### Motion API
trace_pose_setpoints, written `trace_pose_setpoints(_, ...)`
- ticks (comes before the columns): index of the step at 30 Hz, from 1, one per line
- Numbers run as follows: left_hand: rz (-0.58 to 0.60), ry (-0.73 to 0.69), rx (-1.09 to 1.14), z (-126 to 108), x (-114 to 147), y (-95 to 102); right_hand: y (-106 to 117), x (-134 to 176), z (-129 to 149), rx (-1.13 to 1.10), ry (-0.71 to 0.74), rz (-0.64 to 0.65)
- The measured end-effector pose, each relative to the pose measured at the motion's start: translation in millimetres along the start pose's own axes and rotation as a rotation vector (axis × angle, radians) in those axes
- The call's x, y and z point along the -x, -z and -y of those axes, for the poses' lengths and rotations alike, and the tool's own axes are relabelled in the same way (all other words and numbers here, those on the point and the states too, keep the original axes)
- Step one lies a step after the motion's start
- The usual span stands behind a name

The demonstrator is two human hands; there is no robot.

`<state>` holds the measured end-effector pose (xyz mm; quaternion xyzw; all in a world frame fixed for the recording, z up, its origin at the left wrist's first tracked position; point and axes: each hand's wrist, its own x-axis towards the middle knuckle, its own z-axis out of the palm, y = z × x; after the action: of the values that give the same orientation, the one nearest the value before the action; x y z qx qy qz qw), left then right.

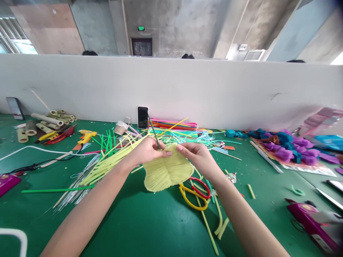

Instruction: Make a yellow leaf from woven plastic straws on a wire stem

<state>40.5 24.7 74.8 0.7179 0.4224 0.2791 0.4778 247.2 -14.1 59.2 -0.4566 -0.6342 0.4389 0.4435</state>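
A pale yellow-green leaf-shaped piece [167,169], finely ribbed with a crease down its middle, hangs between my hands above the green table. My left hand [150,150] is closed, pinching its upper left edge together with a thin dark green stem [154,128] that slants up and left. My right hand [197,155] is also closed, thumb and fingers pinching the top right edge of the piece. Just below my right hand lie scissors [194,194] with red and yellow handles, their blades mostly hidden. Loose yellow-green pipe cleaners [107,167] spread out beside my left forearm.
At the left are a yellow glue gun [87,136], pliers [60,135] and bamboo tubes [52,121]. A phone [143,117] leans on the white partition [171,89]. Purple and teal flowers [292,146] lie at right, with a magenta device [314,223] nearer.
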Motion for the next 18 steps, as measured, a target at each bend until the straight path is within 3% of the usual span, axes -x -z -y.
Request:
trace_pose_setpoints(4,-0.03,-0.008,-0.001,2.7,-2.3,1.2,-1.6,-1.0,-2.0,-0.028,-0.007,-0.06)
trace_pose_setpoints(9,-0.056,-0.05,0.07,3.0,-3.6,2.3,2.4,-4.1,-9.2,-0.115,0.002,-0.015)
trace_pose_setpoints(18,-0.059,0.028,0.067,-4.9,0.7,1.8,-3.9,1.1,0.3,0.003,0.091,-0.063)
